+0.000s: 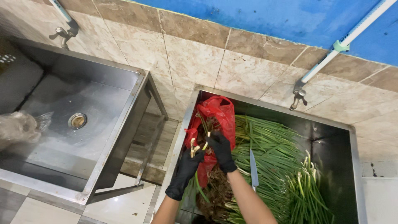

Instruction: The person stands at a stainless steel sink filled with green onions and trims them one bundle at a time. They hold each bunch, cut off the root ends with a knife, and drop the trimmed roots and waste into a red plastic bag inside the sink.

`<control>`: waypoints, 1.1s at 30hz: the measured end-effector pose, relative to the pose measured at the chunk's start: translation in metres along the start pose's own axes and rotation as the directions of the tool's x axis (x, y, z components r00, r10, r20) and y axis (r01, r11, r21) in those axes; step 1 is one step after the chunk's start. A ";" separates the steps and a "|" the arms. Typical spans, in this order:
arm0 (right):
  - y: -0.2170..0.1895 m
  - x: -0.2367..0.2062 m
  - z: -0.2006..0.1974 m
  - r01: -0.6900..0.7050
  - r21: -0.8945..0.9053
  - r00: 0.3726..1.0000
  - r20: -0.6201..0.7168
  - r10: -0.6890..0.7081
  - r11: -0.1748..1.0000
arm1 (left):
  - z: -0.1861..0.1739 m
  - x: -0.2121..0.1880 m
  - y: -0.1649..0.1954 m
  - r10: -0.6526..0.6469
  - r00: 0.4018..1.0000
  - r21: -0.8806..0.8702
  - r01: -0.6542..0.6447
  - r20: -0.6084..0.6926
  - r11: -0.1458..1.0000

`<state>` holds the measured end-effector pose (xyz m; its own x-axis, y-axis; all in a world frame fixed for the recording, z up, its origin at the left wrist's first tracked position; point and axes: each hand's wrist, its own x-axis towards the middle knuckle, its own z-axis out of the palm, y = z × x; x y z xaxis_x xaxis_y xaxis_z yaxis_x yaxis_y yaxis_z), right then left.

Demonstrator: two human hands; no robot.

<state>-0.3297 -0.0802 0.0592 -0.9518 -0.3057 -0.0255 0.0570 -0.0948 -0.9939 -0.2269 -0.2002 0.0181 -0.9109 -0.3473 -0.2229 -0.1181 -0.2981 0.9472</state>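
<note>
A: Near edge first. What's cut off?

B: Both forearms run off the bottom edge. Two black-gloved hands. Left hand (187, 166) is closed around a small bunch of pale trimmed stalk ends (194, 147), fingers curled tight. Right hand (221, 150) pinches one pale scrap (206, 143) between fingertips, other fingers loosely bent.

A: Where are those?

B: Over the left part of the right sink (352, 137), just at the mouth of the red bag (215, 111). The hands nearly touch each other.

A: Anything hard to read?

B: Brown rooty pile (217, 188) under the wrists, can't count pieces, partly hidden by arms. The bag's inside is mostly blocked by the hands. Lower sink is cropped by the frame.

A: Knife?

B: One knife (253, 168), blade lying on the green onions (273, 153), just right of the right forearm. Handle hidden or cut off, can't tell.

A: Onion count?

B: Too many to count. One big heap, plus a looser bundle (306, 182) with white ends at the right.

A: Farther out?

B: Second sink (124, 120) to the left, one drain (77, 120), a clear plastic bag (18, 126) cropped by the left edge. Two taps: one (298, 97) above the right sink, one (64, 34) top left. Tiled wall (195, 58), blue wall (269, 16) above it.
</note>
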 end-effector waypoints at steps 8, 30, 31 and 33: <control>-0.012 -0.010 0.015 -0.244 0.366 0.960 -0.038 0.276 0.898 | 0.001 0.000 0.001 -0.002 0.993 -0.097 0.014 0.120 0.995; -0.037 -0.024 0.021 -0.048 0.215 0.996 -0.062 0.062 0.976 | 0.009 -0.006 0.000 0.174 0.981 -0.046 -0.171 0.080 0.984; -0.038 -0.025 0.022 -0.092 0.237 0.992 -0.064 0.110 0.967 | 0.010 -0.007 0.000 0.131 0.987 -0.086 -0.123 0.092 0.989; -0.038 -0.028 0.024 -0.185 0.281 0.975 -0.064 0.211 0.942 | 0.010 -0.008 0.001 0.136 0.987 -0.076 -0.130 0.082 0.989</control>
<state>-0.2978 -0.0901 0.1007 -0.9356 -0.2576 -0.2414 0.3147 -0.2986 -0.9010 -0.2240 -0.1888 0.0227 -0.9477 -0.3108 -0.0723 0.0317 -0.3170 0.9479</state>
